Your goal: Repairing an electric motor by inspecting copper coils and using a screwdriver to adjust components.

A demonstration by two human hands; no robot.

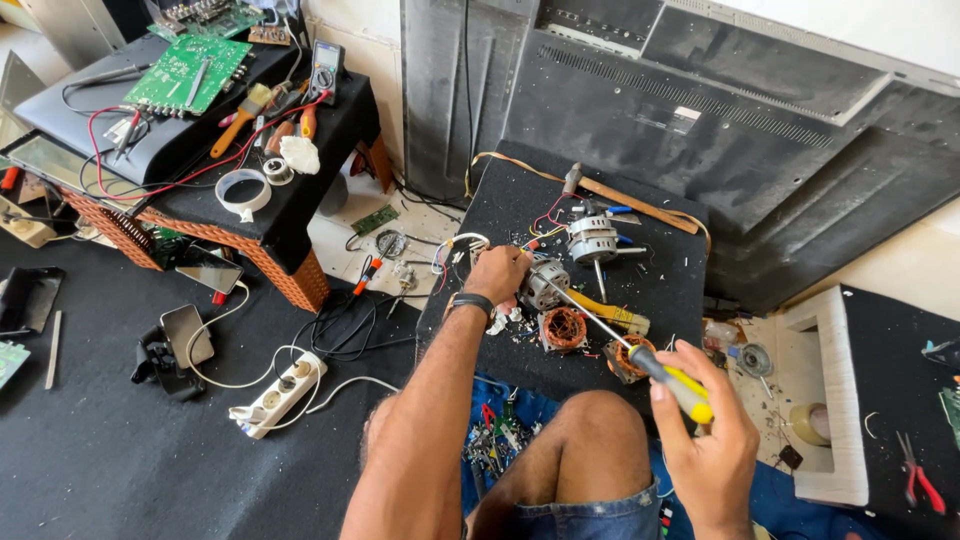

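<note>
Hammer (610, 190), power strip (278, 394), tape roll (243, 192)

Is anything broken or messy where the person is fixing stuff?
Yes. The small motor under the left hand is taken apart: its copper coils lie loose beside it, with pale crumbs scattered on the black mat. The right hand pokes it with a yellow screwdriver.

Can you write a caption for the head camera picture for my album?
Left hand steadies a small motor while right hand aims a yellow-handled screwdriver at it.
</note>
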